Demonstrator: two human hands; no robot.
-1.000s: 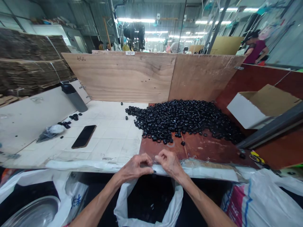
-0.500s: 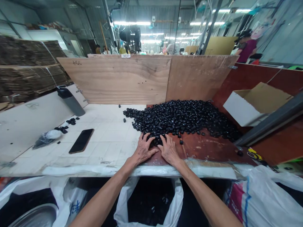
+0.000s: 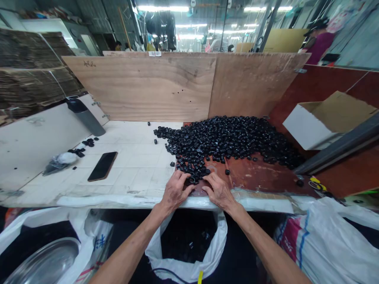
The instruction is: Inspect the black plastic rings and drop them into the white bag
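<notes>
Small black plastic pieces, like little caps, form a large pile (image 3: 231, 138) on the reddish-brown part of the table. A strand of them runs toward the front edge, between my two hands. My left hand (image 3: 176, 187) rests at the left side of this strand, its fingers curved and apart, the tips touching the nearest pieces. At the right side, my right hand (image 3: 219, 191) lies low on the board with thumb and fingers spread. Neither hand is closed round a piece. Just below the table edge hangs an open white sack (image 3: 219, 240) with dark contents and a few glinting pieces inside.
On the pale board at left lie a phone (image 3: 102, 166), a dark bottle (image 3: 85, 116) and a plastic bag (image 3: 60, 162). A cardboard box (image 3: 314, 124) and a slanted metal bar (image 3: 340, 146) stand right. Wooden boards (image 3: 142, 88) wall the back. A person (image 3: 321, 45) is beyond.
My hands have drawn back toward the table's front edge and moved a little apart. A strand of black pieces has come forward between them from the pile. The view has tilted downward.
</notes>
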